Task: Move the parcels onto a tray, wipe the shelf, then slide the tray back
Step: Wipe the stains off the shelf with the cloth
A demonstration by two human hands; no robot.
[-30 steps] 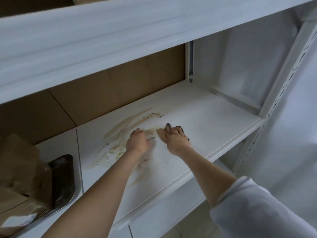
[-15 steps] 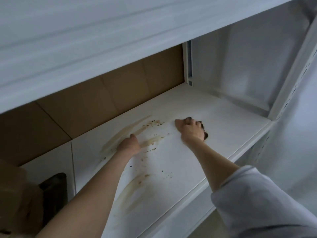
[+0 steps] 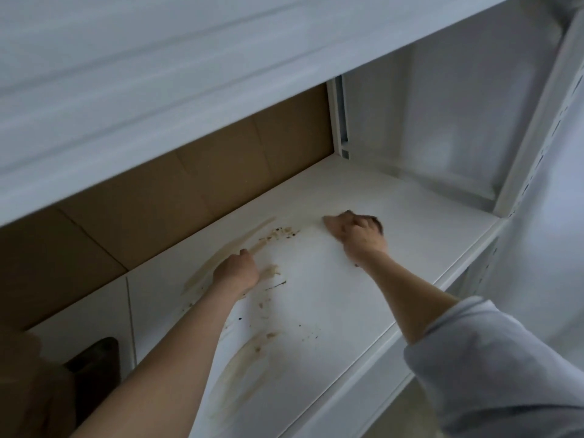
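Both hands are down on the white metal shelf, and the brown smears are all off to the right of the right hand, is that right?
Not quite. In the head view the brown smears lie to the left of the right hand, around the left hand and nearer the front edge. Both hands are indeed down on the white metal shelf.

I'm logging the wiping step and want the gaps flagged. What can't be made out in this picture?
All in the head view:
1. What the right hand holds: only a dark bit shows past its fingers.
2. The fingers of the left hand: hidden under the hand itself.
3. The tray: only a dark corner shows. The rest is behind a blurred brown mass and cut off by the lower left edge.
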